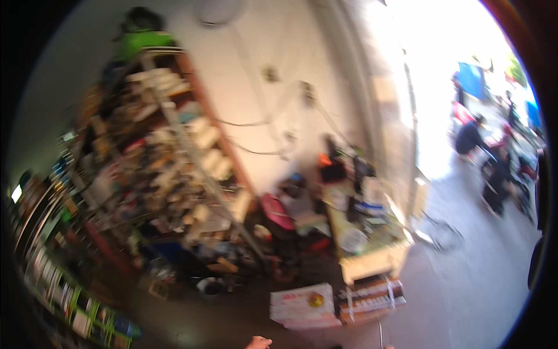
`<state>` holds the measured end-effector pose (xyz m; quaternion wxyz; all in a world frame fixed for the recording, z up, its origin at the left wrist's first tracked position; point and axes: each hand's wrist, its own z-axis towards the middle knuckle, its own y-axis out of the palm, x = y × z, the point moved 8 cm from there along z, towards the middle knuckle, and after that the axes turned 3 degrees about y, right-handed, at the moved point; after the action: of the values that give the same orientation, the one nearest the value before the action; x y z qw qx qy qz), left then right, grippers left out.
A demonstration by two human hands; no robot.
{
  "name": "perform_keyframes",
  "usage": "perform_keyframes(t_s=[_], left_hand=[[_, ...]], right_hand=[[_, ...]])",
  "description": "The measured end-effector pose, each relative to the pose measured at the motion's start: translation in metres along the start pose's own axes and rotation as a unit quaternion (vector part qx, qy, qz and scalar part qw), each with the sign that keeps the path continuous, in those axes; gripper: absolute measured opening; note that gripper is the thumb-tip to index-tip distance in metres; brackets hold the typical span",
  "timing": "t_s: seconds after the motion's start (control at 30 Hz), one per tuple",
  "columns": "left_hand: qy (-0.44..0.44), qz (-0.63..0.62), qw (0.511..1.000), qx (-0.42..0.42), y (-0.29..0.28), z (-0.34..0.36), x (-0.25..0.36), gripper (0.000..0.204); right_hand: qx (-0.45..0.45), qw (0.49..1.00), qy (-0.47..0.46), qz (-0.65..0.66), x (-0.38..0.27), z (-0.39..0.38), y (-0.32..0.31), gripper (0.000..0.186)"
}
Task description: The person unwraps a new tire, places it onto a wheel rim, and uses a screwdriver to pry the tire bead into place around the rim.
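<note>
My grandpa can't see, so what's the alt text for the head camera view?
The person's left hand shows at the bottom edge, with a sliver of the right hand near a thin rod, in a blurry, cluttered scene. A packed shelf stands at left, a messy table stands right of centre, and someone crouches in bright light far right.

the left hand (260,343) shows at the lower edge, near 1 white box (290,303) beside 1 brown box (363,302).

Person's bare left hand (259,342): small, blurred portion visible at lower edge, outline rounded and knuckled. Bare right hand (389,347): mere sliver, too little for detail.
</note>
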<state>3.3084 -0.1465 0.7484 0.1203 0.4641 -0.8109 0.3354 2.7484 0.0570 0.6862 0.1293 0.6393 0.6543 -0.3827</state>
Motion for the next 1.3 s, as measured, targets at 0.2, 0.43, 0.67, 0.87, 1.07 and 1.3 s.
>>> perform_keyframes(t_s=[0.2, 0.43, 0.67, 0.87, 1.07, 1.3], left_hand=[[-0.031, 0.114, 0.987, -0.113, 0.103, 0.021, 0.069, 0.027], [0.078, 0.142, 0.978, -0.135, 0.238, 0.028, 0.269, 0.021], [0.117, 0.198, 0.952, -0.204, 0.482, -0.072, 0.395, 0.027], [0.171, 0.251, 0.912, -0.276, 0.641, -0.107, 0.471, 0.023], [0.052, 0.269, 0.941, -0.2, 0.768, -0.056, 0.528, 0.024], [0.179, 0.282, 0.898, -0.287, 1.028, -0.102, 0.727, 0.031]], right_hand=[[0.104, 0.986, 0.121, 0.04, 0.017, -0.059, -0.114, 0.029], [0.188, 0.918, 0.311, 0.158, 0.18, -0.125, -0.206, 0.037], [0.22, 0.895, 0.335, 0.196, 0.248, -0.163, -0.324, 0.036], [0.229, 0.856, 0.366, 0.283, 0.263, -0.151, -0.459, 0.028], [0.28, 0.828, 0.355, 0.333, 0.299, -0.129, -0.584, 0.024], [0.31, 0.784, 0.43, 0.322, 0.337, -0.125, -0.721, 0.041]])
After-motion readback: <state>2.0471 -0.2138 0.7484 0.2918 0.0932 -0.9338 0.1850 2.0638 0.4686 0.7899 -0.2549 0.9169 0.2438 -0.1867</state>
